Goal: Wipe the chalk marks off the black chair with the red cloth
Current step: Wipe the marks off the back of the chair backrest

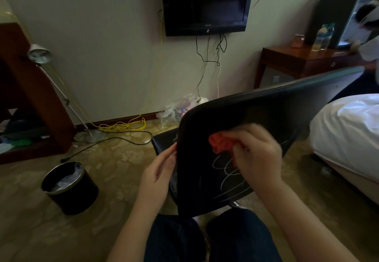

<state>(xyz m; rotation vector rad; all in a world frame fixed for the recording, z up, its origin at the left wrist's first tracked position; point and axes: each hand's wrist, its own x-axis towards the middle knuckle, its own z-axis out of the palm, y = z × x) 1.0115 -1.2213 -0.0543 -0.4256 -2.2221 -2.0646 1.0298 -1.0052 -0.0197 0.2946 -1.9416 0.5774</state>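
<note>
Bunching a crumpled red cloth [220, 142] in the right hand [258, 153], pressed to the tilted black padded chair back [235, 116], just above white looping chalk scribbles [225, 169]. Pinching that back's left edge with the left hand [160, 173], well apart from the right.

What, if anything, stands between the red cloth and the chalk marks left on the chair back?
Nothing visible does. The right hand holds the red cloth against the chair back, and the chalk marks lie bare below it. The left hand grips the back's left edge, clear of them.
</note>
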